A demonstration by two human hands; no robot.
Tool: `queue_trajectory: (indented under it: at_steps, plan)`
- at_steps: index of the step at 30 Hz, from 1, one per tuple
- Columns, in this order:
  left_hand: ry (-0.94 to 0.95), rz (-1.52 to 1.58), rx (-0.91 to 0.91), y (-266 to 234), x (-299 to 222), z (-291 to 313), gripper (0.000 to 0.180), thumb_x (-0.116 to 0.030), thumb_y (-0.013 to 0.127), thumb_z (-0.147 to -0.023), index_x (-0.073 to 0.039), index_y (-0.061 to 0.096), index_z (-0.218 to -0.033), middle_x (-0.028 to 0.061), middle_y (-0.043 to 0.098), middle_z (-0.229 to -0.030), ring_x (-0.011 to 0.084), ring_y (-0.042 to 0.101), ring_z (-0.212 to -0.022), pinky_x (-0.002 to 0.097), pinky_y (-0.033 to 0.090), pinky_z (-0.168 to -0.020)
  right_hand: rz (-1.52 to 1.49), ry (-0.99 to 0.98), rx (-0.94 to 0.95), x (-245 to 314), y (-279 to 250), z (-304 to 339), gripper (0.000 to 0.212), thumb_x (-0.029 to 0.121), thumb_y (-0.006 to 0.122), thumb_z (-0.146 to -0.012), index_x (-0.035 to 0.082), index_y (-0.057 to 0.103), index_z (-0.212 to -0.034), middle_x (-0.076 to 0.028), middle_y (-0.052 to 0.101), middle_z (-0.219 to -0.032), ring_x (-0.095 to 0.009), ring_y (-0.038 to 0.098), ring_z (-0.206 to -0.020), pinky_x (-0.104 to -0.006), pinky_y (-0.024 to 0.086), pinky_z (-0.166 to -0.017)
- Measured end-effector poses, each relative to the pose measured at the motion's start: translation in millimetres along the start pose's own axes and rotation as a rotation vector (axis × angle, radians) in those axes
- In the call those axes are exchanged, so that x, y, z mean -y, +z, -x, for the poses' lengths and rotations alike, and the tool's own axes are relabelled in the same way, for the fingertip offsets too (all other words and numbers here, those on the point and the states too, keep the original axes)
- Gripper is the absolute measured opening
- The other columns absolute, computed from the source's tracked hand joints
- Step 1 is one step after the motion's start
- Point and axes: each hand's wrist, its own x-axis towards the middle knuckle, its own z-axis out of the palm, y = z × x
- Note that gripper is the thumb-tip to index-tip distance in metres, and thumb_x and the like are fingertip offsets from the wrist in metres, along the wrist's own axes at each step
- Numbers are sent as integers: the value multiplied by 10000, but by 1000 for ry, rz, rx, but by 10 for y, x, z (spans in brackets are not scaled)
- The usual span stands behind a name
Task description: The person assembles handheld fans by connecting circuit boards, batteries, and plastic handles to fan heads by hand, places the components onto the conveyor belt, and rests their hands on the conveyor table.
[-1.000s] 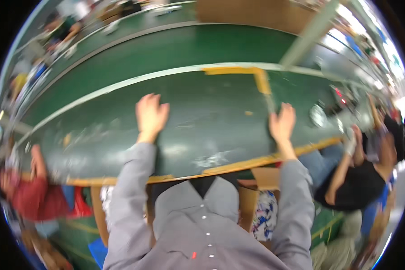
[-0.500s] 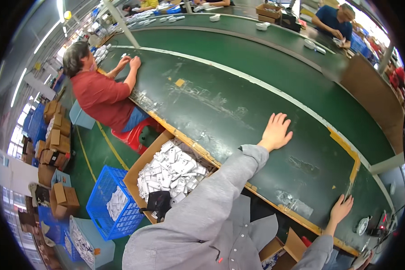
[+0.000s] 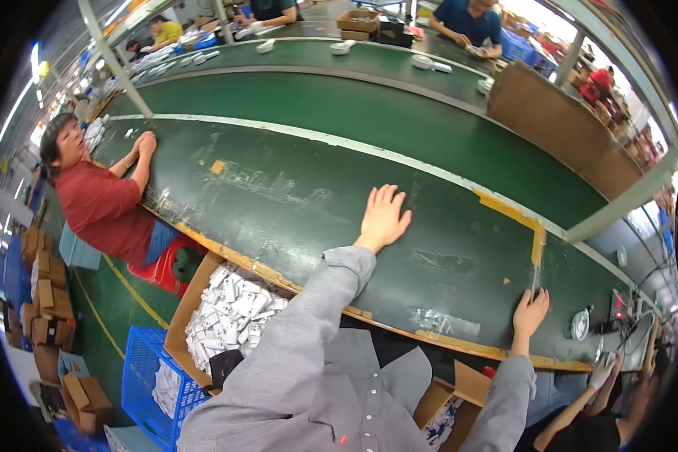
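My left hand [image 3: 383, 218] lies on the dark green work table [image 3: 309, 241] with its fingers stretched out, holding nothing. Farther right, near the table's front edge, my right hand [image 3: 531, 315] also rests on the surface with fingers spread and no object in it. Just beyond the right hand runs a strip of yellow tape [image 3: 536, 245]. A clear plastic piece [image 3: 446, 322] lies on the table between my two arms. Right of my right hand is a small white round part [image 3: 580, 324], beside a dark device with a red light [image 3: 618, 307].
A cardboard box [image 3: 184, 320] of white plastic parts [image 3: 230, 309] stands below the table's left front edge, beside a blue crate [image 3: 139, 392]. A person in red [image 3: 102, 200] sits at the far left. Across the green conveyor [image 3: 354, 105], white items [image 3: 422, 62] lie near another person [image 3: 471, 26].
The view has swung to the right, so the scene sits farther left. Both my hands remain flat on the table. More of another person's arms shows at the lower right.
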Motion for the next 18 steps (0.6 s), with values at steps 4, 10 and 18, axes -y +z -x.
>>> queue_trajectory:
  at_steps: [4, 10, 18]
  plan:
    - [-2, -13, 41, 35, -38, 0, 506, -351, 586, -890, -45, 543, -1291, 183, 463, -1395, 333, 362, -1366, 489, 229, -1168, -5, 45, -6, -6, -62, 25, 460, 268, 549, -938, -69, 520, -1250, -267, 491, -1347, -412, 441, -1269, -461, 345, -1085]
    - [-16, -31, 42, 23, -4, 20, 512, -362, 586, -890, -50, 550, -1295, 164, 459, -1401, 329, 347, -1375, 482, 213, -1175, -37, 70, -4, 52, -34, 20, 445, 261, 559, -926, -67, 534, -1225, -257, 501, -1324, -410, 452, -1244, -461, 358, -1068]
    - [0, 9, 5, -3, -19, 16, 475, -338, 599, -870, -32, 567, -1232, 188, 478, -1357, 352, 378, -1340, 510, 249, -1153, -25, 57, -6, 2, -23, 18, 446, 268, 559, -929, -70, 537, -1219, -261, 514, -1314, -411, 456, -1245, -459, 357, -1069]
